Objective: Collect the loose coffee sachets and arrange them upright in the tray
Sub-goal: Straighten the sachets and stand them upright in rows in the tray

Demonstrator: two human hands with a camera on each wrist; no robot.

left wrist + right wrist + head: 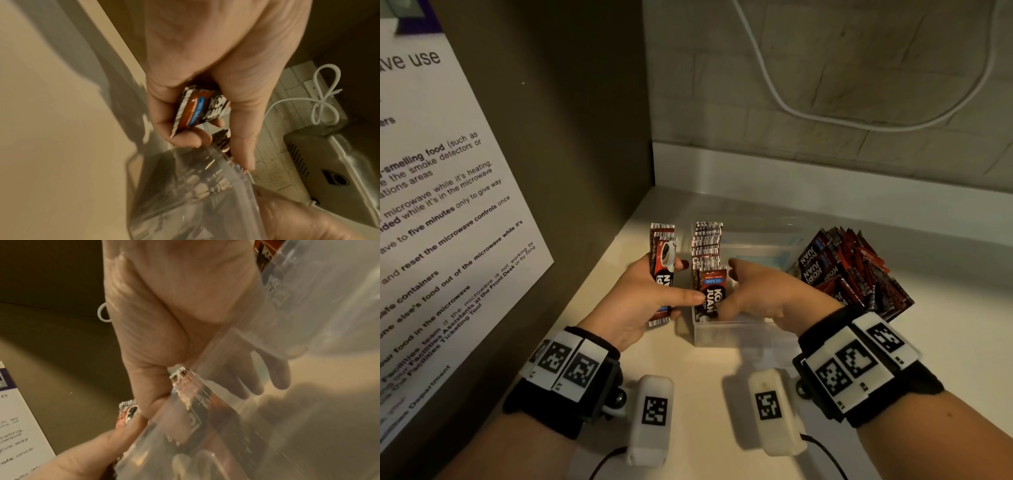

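My left hand [640, 294] grips a few red-and-black coffee sachets [662, 270] upright, just left of the clear plastic tray [722, 337]. Its index finger reaches right and touches the front sachet [710, 296] of the upright row [707, 243] in the tray's left end. My right hand [763, 291] is inside the tray. Its fingers [277, 378] lie straight, seen through the tray wall [308, 305], and its thumb is against the row. The left wrist view shows the gripped sachets [195, 110] above the tray [185, 194]. A pile of loose sachets [852, 270] lies right of the tray.
The tray stands on a pale counter [705, 377] in a corner. A dark side panel with a printed microwave notice [448, 205] closes off the left. A white cable [825, 118] hangs on the tiled back wall. A white appliance [329, 162] shows in the left wrist view.
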